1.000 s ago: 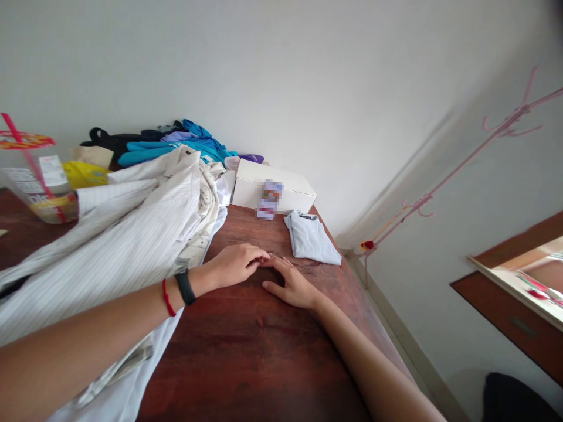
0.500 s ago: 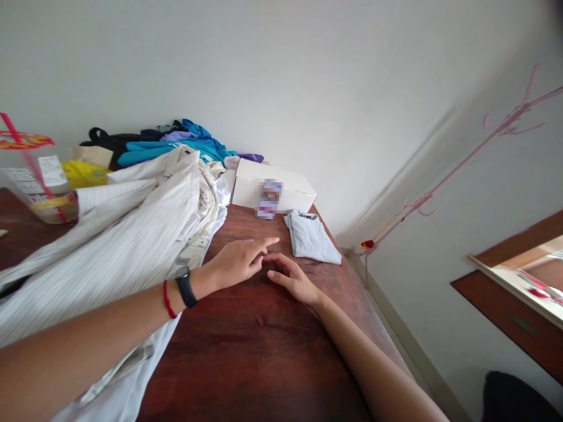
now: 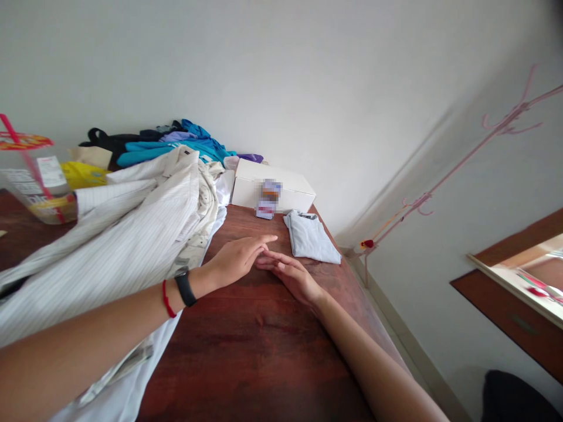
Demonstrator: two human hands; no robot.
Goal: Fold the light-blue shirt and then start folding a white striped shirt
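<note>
The left hand (image 3: 237, 258) points its index finger out, its other fingertips meeting those of the right hand (image 3: 299, 278); whether it pinches them is hidden. The right hand's fingers lie extended, nearly together, with nothing visible in them. Just beyond, on the right of the wooden table (image 3: 246, 351), sits a folded pale grey garment (image 3: 312, 239), probably light, soft and floppy, best held by both side edges. The striped shirt (image 3: 149, 211) at left looks thin and likely to slide. Print on the plastic cup (image 3: 41, 187) and box label (image 3: 267, 199) is unreadable.
</note>
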